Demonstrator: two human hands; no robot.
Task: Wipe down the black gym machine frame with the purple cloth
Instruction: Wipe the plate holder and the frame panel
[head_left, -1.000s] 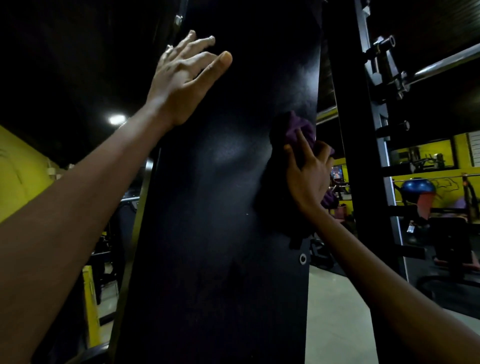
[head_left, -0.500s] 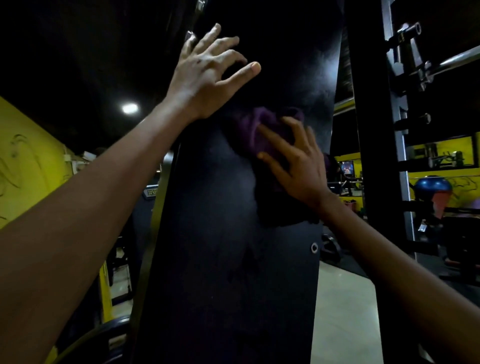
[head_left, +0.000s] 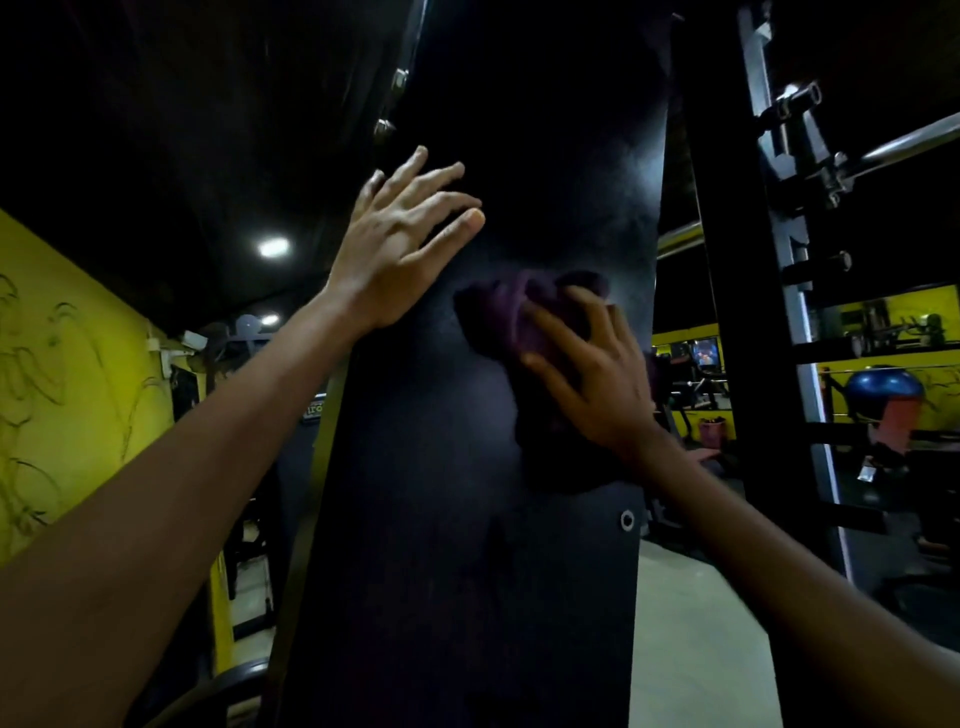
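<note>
Since the earlier frame, our right hand (head_left: 592, 374) has carried the purple cloth (head_left: 524, 317) leftward, below-right of our left hand (head_left: 400, 244). Right fingers spread, pressing the bunched cloth on the black frame (head_left: 467, 519); left lies flat, open. Frame's long axis runs upright.

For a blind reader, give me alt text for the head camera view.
A right hand presses a purple cloth against a tall black gym frame, while the left hand rests flat on the frame higher up. Yellow walls and gym gear show behind.
</note>
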